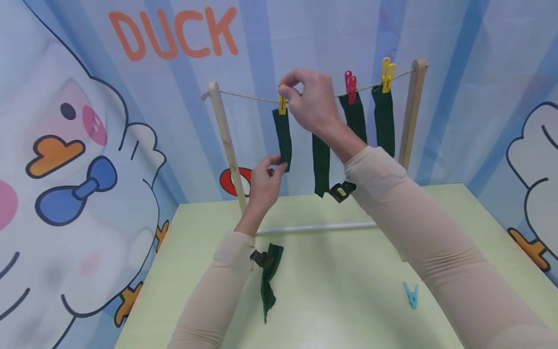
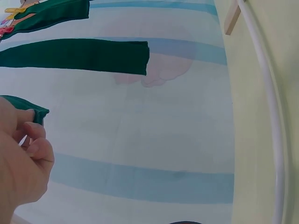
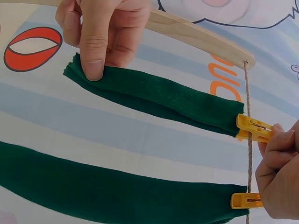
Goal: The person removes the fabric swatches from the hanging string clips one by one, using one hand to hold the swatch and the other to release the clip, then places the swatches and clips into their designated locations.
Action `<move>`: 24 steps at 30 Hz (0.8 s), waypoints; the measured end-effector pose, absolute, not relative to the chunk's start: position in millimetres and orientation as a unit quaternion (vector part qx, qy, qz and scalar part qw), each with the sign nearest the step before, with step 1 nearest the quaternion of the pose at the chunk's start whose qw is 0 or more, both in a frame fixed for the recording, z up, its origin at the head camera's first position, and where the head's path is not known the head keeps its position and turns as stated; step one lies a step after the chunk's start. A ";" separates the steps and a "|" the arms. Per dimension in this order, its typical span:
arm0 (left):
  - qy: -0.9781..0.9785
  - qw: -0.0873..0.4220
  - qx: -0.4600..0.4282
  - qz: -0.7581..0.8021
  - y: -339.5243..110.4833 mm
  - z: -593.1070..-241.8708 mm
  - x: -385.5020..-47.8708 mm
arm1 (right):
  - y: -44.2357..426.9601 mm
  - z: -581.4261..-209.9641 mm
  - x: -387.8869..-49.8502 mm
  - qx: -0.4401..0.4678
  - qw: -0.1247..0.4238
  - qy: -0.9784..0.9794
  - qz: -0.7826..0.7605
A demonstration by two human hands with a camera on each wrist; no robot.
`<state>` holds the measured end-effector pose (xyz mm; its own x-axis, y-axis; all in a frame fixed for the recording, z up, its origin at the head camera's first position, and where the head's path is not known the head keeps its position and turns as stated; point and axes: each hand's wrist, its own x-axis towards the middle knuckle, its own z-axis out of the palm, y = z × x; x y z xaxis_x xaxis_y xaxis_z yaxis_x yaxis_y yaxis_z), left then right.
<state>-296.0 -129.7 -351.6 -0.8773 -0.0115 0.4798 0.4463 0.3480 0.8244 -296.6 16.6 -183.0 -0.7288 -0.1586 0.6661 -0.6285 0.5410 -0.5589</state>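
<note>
My right hand (image 1: pixel 316 102) pinches the handles of a yellow clothespin (image 3: pixel 252 126) on the rope (image 1: pixel 248 97). That clothespin sits at the top end of a green cloth strip (image 1: pixel 282 135). Lower down, my left hand (image 1: pixel 264 184) pinches the strip's bottom end, its thumb lying over the cloth in the right wrist view. Beside it hangs a second green strip (image 1: pixel 321 165), held by another yellow clothespin (image 3: pixel 245 200); the right hand hides its top in the head view. Two more strips hang farther right, under red clothespins (image 1: pixel 350 88) and yellow clothespins (image 1: pixel 387 75).
Wooden posts (image 1: pixel 226 135) carry the rope, with a white bar (image 1: pixel 314 227) low between them. On the table (image 1: pixel 331 310) lie a crumpled green strip (image 1: pixel 271 276), near the left wrist, and a blue clothespin (image 1: pixel 411 294) at right. A duck-print curtain (image 1: pixel 279 29) stands behind.
</note>
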 end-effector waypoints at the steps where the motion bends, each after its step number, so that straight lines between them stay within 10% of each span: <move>1: -0.795 0.206 -0.136 -0.554 -129.7 -351.7 -295.3 | 16.3 -182.2 -296.4 0.235 0.282 -0.831 0.418; 24: -0.787 0.194 -0.138 -0.570 -128.6 -357.3 -288.1 | 21.8 -169.1 -296.1 0.227 0.331 -0.790 0.463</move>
